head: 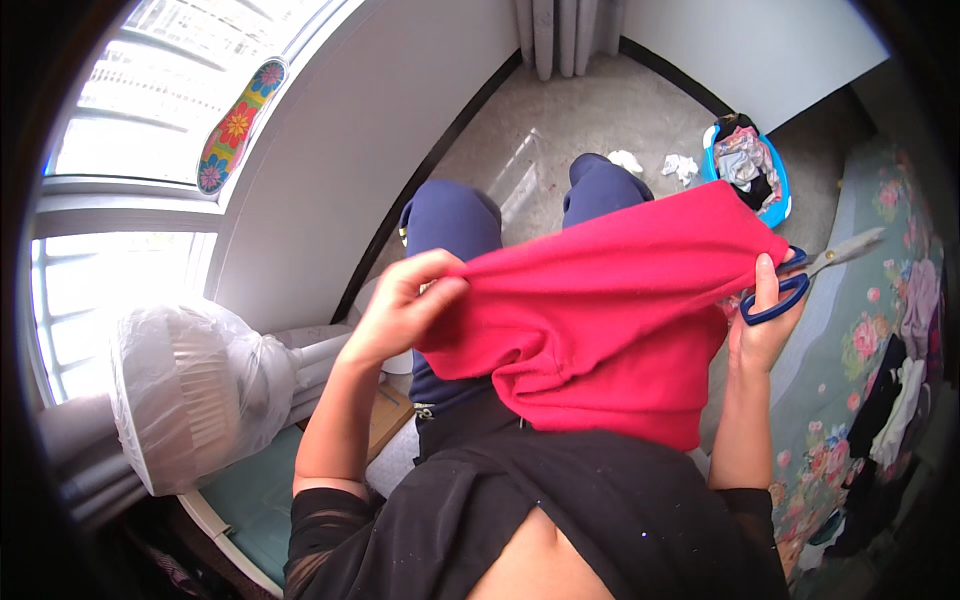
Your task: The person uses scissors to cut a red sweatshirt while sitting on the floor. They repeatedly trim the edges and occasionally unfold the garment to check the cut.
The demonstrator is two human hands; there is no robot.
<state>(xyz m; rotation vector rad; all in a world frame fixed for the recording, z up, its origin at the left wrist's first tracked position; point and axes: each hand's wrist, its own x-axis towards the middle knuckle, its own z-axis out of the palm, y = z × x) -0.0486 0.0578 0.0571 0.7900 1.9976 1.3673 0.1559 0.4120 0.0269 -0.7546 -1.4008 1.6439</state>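
A piece of red fabric (615, 300) is stretched between my two hands above my lap, its lower part bunched in folds. My left hand (412, 304) pinches its left edge between thumb and fingers. At the far right corner, my right hand (769, 319) grips the cloth and also holds a pair of scissors (825, 259). The thumb passes through one dark blue handle loop, and the metal blades point away to the right, clear of the cloth. Some of the right fingers are hidden behind the fabric and handles.
A blue basket (784, 187) of clothes stands on the floor ahead right, with white cloths (681, 169) near it. On my right lies a floral-covered bed (810, 390) with garments (896, 405). A plastic-wrapped fan (202, 397) is at my left, below a window (135, 135).
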